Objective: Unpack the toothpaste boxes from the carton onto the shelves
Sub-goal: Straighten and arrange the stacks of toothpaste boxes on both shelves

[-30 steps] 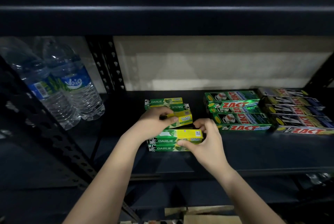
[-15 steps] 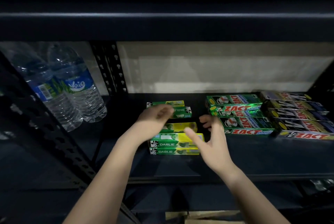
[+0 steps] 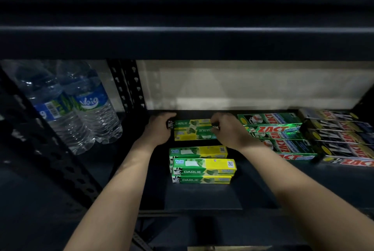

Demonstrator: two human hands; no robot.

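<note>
Between the left hand (image 3: 159, 129) and right hand (image 3: 228, 129), each gripping one end, the rear DARLIE boxes (image 3: 193, 130) lie lengthwise left-to-right on the shelf (image 3: 202, 200); one label reads upside down. Nearer the wrists: more DARLIE "Double Action" boxes (image 3: 202, 166). Beyond the right hand: ZACT boxes (image 3: 277, 135).

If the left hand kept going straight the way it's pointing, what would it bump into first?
Probably nothing on the shelf: past the left hand, holding the rear Darlie boxes, lies only bare shelf, then the pale back wall. Depth is unclear.

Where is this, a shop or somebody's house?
Probably a shop or stockroom. A dark metal shelf holds many matching Darlie toothpaste boxes, rows of Zact boxes, and water bottles side by side.
</note>
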